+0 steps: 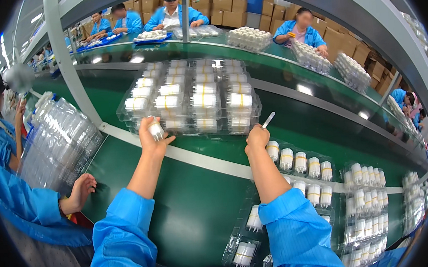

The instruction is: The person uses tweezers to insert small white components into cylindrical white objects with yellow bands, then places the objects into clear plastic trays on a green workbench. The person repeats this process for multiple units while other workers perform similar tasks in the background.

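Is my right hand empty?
No, your right hand holds a slim, pale, straight stick that juts out beyond the fingers.

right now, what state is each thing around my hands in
left hand: closed on a white part
white part: held, yellow-banded
right hand: closed on a thin tool
thin tool: held, tilted
front trays: stacked, loaded
left trays: stacked, leaning
right tray: loaded, partly hidden by sleeve
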A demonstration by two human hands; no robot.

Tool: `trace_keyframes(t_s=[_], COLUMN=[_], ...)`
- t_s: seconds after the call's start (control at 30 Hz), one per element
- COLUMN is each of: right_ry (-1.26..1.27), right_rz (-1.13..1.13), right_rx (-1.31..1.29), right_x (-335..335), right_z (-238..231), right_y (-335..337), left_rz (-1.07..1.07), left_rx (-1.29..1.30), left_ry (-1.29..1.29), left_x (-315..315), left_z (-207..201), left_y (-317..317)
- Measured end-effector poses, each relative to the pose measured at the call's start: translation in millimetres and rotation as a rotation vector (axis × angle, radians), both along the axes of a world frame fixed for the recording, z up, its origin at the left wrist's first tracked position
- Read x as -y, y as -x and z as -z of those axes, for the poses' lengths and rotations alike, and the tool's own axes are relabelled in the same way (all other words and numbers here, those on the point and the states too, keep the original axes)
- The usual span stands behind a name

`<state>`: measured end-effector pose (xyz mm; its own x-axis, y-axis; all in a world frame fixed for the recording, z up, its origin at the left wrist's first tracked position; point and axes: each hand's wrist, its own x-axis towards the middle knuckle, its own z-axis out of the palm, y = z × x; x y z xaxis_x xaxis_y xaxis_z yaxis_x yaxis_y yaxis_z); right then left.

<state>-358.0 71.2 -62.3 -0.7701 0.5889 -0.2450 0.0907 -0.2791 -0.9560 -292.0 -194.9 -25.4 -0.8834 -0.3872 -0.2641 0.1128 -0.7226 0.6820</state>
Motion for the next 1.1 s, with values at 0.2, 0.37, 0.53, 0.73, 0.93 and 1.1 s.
trace_keyframes(t_s=[0.2,0.37,0.53,0.73,0.93,1.1], right_ry=[-0.104,-0.086,-0.163,0.207,0.146,0.015], right_rz=[0.116,0.083,0.093,0.097,0.156,-0.012], right_rx=[-0.063,-0.047,-0.042,0.047,0.039,-0.079], right_x=[-2.5,-1.9,-21.9,-48.7,-115.4,-99.3], right_z=[-10.1,-13.3,7.8,14.3,73.5,46.2], right_y=[2.9,16.7,38.0,43.6,110.9,37.9], left_rz=[-0.008,0.018,0.153,-0.009,-0.373,-0.562], left_rx=[-0.077,-0.112,-0.143,-0.129,-0.618,-0.447], left_ry=[0.027,0.024,0.03,0.294,0.872,1.056], left_x=[-13.3,-8.1,-20.6,-55.8,-43.3,5.0], left_z=[6.1,17.1,26.4,4.4,-64.4,-86.7], left_y=[55.3,90.2,102.2,-6.1,-214.5,-383.7])
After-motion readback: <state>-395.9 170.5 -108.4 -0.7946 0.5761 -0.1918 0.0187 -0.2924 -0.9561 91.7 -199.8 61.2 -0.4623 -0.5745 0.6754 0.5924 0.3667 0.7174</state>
